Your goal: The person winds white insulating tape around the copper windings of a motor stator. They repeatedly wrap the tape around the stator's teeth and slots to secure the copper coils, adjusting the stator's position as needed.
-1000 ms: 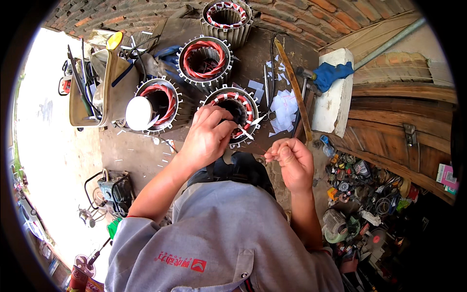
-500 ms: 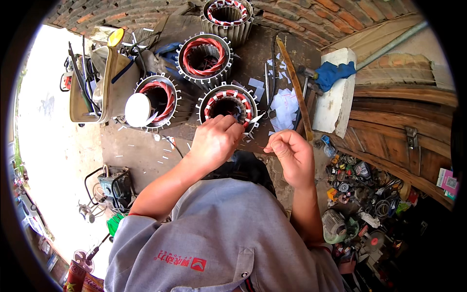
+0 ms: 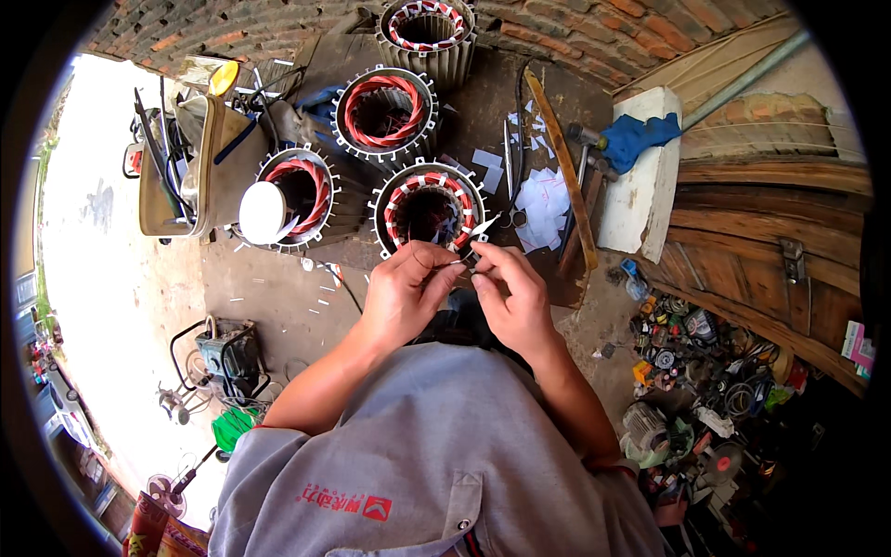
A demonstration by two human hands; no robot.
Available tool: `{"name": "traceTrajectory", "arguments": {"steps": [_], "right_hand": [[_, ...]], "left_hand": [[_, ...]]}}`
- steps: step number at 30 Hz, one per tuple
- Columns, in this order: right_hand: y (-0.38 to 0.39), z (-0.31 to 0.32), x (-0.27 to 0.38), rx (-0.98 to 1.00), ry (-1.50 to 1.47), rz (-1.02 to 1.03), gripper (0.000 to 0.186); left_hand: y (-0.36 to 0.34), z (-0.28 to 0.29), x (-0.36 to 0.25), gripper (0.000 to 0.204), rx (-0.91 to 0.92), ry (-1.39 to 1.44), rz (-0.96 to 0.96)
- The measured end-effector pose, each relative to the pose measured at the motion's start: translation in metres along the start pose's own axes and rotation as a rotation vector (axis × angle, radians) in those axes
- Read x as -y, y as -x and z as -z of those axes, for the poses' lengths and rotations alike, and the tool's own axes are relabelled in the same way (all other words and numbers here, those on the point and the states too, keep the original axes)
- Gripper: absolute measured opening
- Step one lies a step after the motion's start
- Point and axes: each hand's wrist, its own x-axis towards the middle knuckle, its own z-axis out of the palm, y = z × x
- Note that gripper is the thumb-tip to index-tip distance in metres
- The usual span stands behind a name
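Note:
The nearest motor stator [image 3: 377,215] stands on the table in front of me, its ring of red windings bound at intervals with white strips. At its near rim my left hand [image 3: 408,290] is closed in a pinch on a thin wire [image 3: 444,266]. My right hand [image 3: 517,302] pinches close beside it, thumb and forefinger almost meeting the left fingertips. The wire is very fine, and its ends are hidden by the fingers. A white pointed strip [image 3: 484,226] sticks out at the stator's right rim.
Several other stators stand around, one behind [image 3: 386,110] and one at left with a white round lid [image 3: 263,213]. A tool bucket [image 3: 202,176] is farther left. To the right lie white paper pieces [image 3: 543,206], a wooden strip [image 3: 562,158] and a blue glove [image 3: 640,141].
My right hand has moved left and up to the stator's near rim. My left hand has drawn back slightly and turned, so the two hands' fingertips are now close together.

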Motion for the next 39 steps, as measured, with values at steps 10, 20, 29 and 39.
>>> {"name": "traceTrajectory", "arguments": {"steps": [10, 20, 29, 39], "right_hand": [[0.001, 0.001, 0.010, 0.028, 0.258, 0.080, 0.006], [-0.005, 0.004, 0.007, 0.069, 0.170, 0.096, 0.024], [-0.012, -0.001, -0.023, -0.136, 0.237, 0.255, 0.008], [-0.020, -0.002, -0.026, -0.059, 0.191, 0.258, 0.009]], "left_hand": [[0.013, 0.001, -0.013, 0.008, -0.063, 0.067, 0.092], [0.024, -0.019, -0.011, 0.018, -0.102, 0.322, 0.172], [-0.040, 0.030, -0.021, 0.014, 0.300, -0.591, -0.100], [-0.079, 0.038, -0.007, 0.016, 0.688, -0.676, -0.202]]}}
